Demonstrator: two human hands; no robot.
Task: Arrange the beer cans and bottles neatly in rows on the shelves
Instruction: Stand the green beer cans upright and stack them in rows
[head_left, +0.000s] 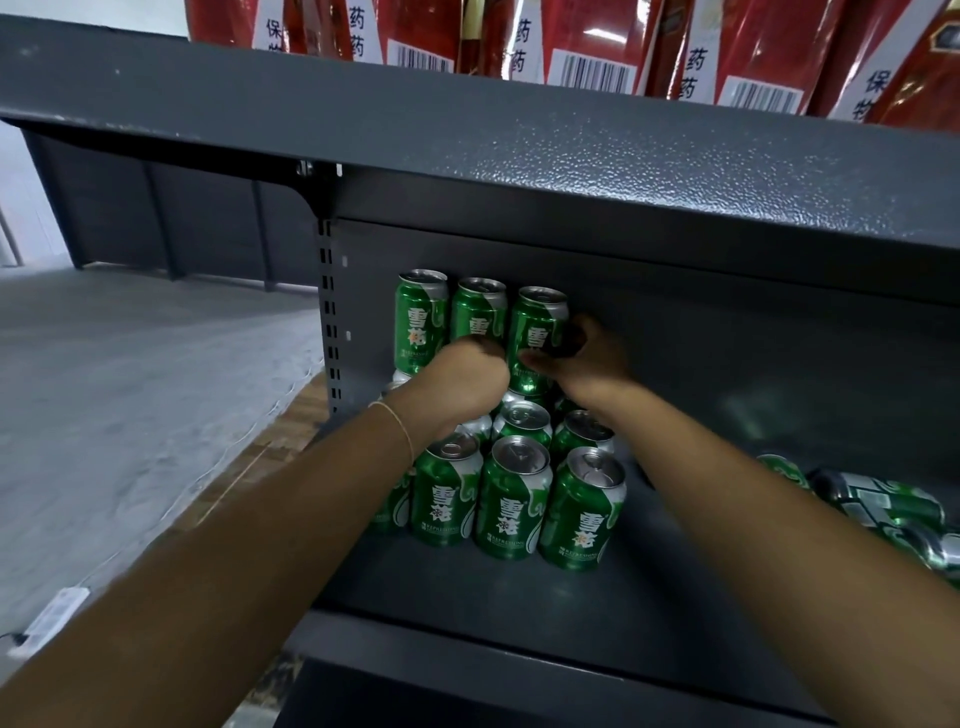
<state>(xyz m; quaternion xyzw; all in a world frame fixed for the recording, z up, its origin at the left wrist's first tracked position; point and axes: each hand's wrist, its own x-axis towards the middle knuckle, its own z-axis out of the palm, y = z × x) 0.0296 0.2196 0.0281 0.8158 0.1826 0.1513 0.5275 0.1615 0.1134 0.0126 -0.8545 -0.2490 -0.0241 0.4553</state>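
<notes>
Head view: toppled cans (878, 506) beside stacked cans (511, 499).

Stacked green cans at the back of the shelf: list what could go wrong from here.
1. The top-tier cans stand on the tops of other cans; the right hand and left hand are both working there, so a nudge might topple one onto the front row.
2. Loose cans lying on their sides on the shelf could roll.

Green-and-white cans (513, 499); dark grey shelf (519, 597); red boxes (587, 31), white barcode labels (592, 70).
</notes>
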